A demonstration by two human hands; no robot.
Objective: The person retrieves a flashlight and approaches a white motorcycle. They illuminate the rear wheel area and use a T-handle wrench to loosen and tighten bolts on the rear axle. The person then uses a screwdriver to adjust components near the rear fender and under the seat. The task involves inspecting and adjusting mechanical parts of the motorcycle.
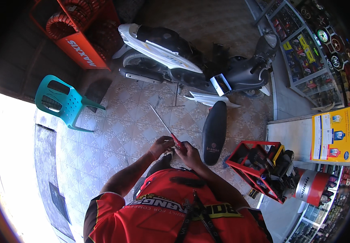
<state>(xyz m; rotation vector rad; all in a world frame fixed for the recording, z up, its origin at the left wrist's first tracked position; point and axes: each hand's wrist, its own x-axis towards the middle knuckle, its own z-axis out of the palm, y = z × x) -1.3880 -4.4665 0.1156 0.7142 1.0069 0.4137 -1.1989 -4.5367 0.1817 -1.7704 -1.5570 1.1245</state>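
Note:
In front of my body, my right hand is closed around the red handle of a long screwdriver. Its thin metal shaft points away and to the left, over the tiled floor. Close beside it, my left hand has its fingers drawn together near the handle; whether something small sits in them is too small to tell. Beyond my hands stands a scooter with dark and white panels, its seat off. That black seat lies on the floor just right of my right hand.
A teal plastic chair stands at the left. An orange-red rack with tyres is at the far left. To the right are a red metal tool rack, a red-and-silver drum and glass display cases. A white panel piece lies beside the scooter.

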